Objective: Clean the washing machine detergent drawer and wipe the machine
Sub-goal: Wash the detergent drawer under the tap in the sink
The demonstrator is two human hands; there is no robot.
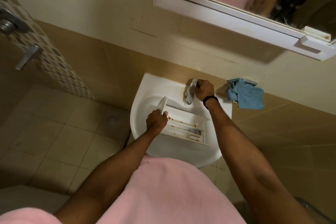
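A white detergent drawer [185, 125] with brown stains in its compartments lies across the white sink [145, 87], under the chrome tap [190, 94]. My left hand [156, 120] grips the drawer's front end, thumb over its edge. My right hand [205, 90] is curled round the tap's handle at the back of the sink. A black band sits on my right wrist. No water stream is visible.
A blue cloth [244, 94] hangs on a holder on the wall right of the sink. A white-framed mirror cabinet [236, 22] juts out above. A floor drain [112, 120] lies left of the sink, and a door handle [27, 58] is at far left.
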